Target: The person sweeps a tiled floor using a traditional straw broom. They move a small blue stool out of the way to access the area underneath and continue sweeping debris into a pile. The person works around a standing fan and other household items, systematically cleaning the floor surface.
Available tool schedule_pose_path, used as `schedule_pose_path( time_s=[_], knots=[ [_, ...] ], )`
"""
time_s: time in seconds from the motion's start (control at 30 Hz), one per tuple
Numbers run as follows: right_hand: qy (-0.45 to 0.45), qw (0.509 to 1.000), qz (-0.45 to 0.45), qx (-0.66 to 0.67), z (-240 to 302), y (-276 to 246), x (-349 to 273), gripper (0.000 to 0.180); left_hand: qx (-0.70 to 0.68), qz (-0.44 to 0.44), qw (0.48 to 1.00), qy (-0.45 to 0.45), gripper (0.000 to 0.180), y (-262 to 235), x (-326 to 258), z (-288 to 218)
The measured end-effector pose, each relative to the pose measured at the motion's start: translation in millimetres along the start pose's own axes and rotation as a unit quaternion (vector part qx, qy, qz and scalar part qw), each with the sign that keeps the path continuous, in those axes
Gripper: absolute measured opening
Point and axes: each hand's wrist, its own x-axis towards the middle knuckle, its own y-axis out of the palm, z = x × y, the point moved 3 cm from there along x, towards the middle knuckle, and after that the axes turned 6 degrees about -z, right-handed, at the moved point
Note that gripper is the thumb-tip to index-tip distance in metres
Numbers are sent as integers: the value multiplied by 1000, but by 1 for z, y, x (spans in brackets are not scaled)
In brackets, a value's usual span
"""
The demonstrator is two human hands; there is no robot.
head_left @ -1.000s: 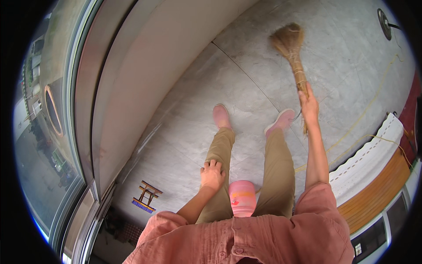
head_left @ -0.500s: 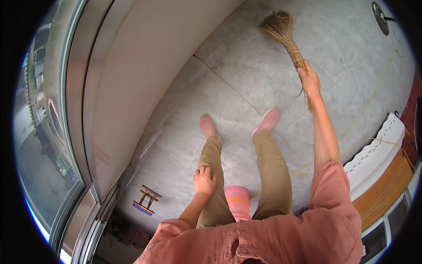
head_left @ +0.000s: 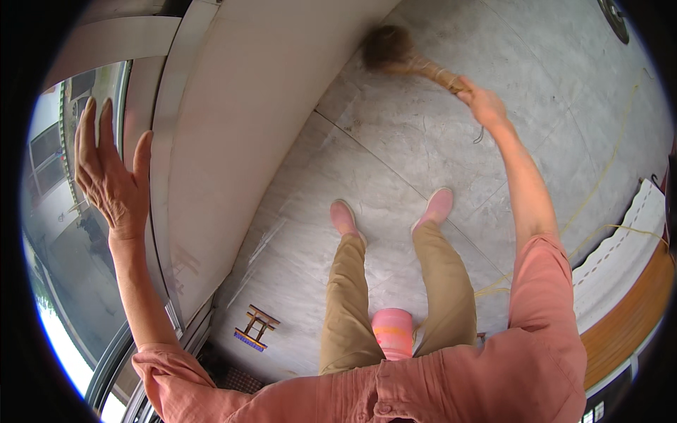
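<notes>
My right hand point(head_left: 485, 104) is wrapped round the handle of a straw hand broom point(head_left: 431, 70), reaching out at the upper right. The broom's bristle head is smeared by motion and lies close to the foot of the pale wall, over the grey floor. A dark loop of cord dangles below my fist. On the left, my left hand point(head_left: 113, 169) is raised with its fingers spread and nothing in it. It is in front of the window pane point(head_left: 53, 233) and its metal frame; whether it touches them I cannot tell.
A pink bucket-like container point(head_left: 393, 331) stands between my legs. Near the wall is a small wooden stool point(head_left: 257, 326). A wooden bench point(head_left: 627, 317) with a white cloth point(head_left: 613, 236) is at the right. A yellow cord point(head_left: 599, 173) crosses the floor point(head_left: 381, 247); a round metal base point(head_left: 613, 20) is at the far right.
My left hand has left my knee and risen to the window at the left. My right hand has swung the broom leftward, bringing its head to the wall's foot.
</notes>
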Motion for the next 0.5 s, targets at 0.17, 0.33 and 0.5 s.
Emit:
schedule_pose_path(
  time_s=[0.17,0.33,0.5],
  knots=[
    [66,975,-205,48,-109,-26,-41,53,-54,83,993,66,79,23,0,-12],
    [90,987,25,132,-25,3,-149,54,51,109,987,105,59,34,6,-24],
    [-130,980,144,-45,58,53,-161,49,13,125,973,196,63,39,20,-20]
  ],
)
